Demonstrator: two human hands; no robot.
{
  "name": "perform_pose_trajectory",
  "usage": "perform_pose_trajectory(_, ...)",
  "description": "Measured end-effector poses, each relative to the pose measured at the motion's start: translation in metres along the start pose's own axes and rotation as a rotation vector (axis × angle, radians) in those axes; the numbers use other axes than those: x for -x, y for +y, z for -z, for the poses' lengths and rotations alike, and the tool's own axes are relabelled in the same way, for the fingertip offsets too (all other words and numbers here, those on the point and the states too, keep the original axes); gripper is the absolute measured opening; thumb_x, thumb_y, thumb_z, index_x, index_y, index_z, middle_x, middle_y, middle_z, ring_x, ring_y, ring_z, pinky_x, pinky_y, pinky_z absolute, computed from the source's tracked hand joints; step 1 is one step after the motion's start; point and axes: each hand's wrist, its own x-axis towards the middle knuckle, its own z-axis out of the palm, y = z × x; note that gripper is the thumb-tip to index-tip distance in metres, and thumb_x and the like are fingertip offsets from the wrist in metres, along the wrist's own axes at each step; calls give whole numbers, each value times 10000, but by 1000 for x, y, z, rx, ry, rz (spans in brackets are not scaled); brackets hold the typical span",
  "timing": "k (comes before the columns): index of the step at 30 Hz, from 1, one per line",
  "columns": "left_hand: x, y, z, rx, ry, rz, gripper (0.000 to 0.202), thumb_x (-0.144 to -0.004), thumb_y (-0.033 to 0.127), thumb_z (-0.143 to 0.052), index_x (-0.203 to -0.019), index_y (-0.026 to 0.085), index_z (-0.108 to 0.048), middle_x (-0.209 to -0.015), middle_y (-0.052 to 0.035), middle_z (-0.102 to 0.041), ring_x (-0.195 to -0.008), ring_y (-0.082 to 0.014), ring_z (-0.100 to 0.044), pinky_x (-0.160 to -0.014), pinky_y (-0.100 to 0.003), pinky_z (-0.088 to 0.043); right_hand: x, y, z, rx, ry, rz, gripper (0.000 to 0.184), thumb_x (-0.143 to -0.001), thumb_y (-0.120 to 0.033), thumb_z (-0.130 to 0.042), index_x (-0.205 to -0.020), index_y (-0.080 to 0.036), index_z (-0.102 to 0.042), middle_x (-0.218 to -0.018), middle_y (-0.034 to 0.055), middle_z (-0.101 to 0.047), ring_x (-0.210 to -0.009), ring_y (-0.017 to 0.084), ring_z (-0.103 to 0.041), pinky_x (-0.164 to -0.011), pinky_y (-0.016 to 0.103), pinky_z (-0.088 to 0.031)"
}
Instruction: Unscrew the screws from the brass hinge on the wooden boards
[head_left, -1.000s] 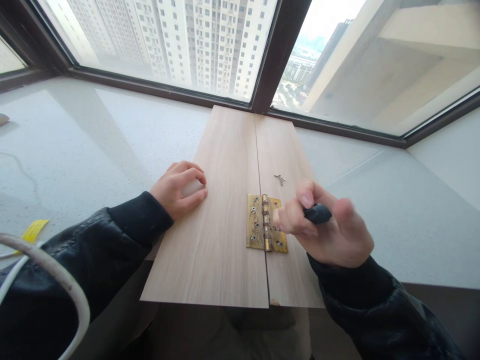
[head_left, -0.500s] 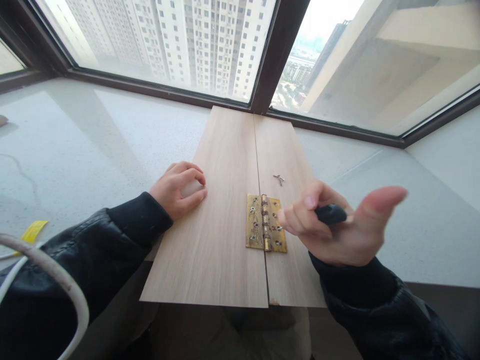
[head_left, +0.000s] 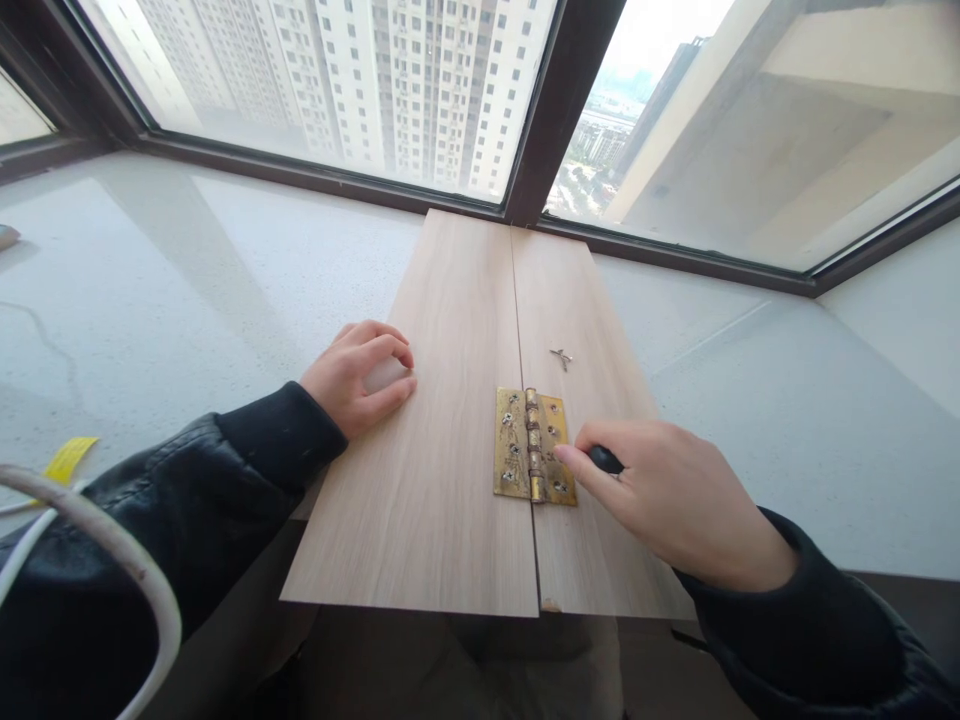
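Observation:
Two light wooden boards (head_left: 450,420) lie side by side on a white stone sill, joined by a brass hinge (head_left: 533,459) screwed across their seam. My right hand (head_left: 675,500) is closed around a black tool handle (head_left: 604,460), its fingertips at the hinge's right leaf. My left hand (head_left: 360,375) rests with curled fingers on the left edge of the left board. A small loose screw (head_left: 559,356) lies on the right board beyond the hinge.
The white sill (head_left: 187,290) stretches left and right of the boards, ending at dark window frames (head_left: 555,110). A white cable (head_left: 112,560) loops at the lower left, near a yellow tag (head_left: 67,460). The boards overhang the sill's near edge.
My right hand turned over from palm-up with thumb stretched out to knuckles-up, and dropped down onto the right board beside the hinge. The left hand stayed still.

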Motion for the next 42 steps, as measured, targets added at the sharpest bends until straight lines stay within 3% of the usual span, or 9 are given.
perform_pose_trajectory(8,0,0,0,11,0,-1,200,-883,351,-570,-910,165,-641,-1094,-110,-628,-1044,-272,-588,-989,-499,-456,1,6,2,108,79,230,144,-877,-263,-517,-760,-237,-598,-677,-12,-655,-519,212,-563,-474,298,-267)
perform_pose_trajectory(18,0,0,0,1,-1,11,174,-878,337,-573,-911,176,-632,-1096,-95,-628,-1053,-260,-587,-987,-480,-463,-7,19,4,-117,69,421,198,-865,-188,-485,-815,-213,-675,-797,-6,-699,-664,182,-655,-537,303,-449)
perform_pose_trajectory(23,0,1,0,-4,-11,12,176,-881,339,-571,-915,178,-633,-1095,-92,-629,-1044,-256,-587,-991,-481,-460,-12,30,4,-280,64,396,192,-875,-197,-520,-863,-221,-711,-861,-1,-732,-752,170,-680,-663,316,-519)
perform_pose_trajectory(31,-1,2,2,1,-17,18,194,-877,349,-574,-918,172,-642,-1100,-103,-632,-1045,-262,-586,-987,-493,-470,-14,34,-1,-406,61,379,156,-924,-261,-590,-840,-219,-714,-814,-11,-724,-732,135,-661,-661,280,-513)
perform_pose_trajectory(42,-1,2,2,-1,-15,19,181,-873,354,-575,-909,187,-633,-1097,-93,-630,-1048,-261,-587,-997,-495,-468,-18,37,-26,-366,276,427,188,-966,-269,-606,-817,-185,-683,-768,31,-697,-678,152,-637,-622,288,-499)
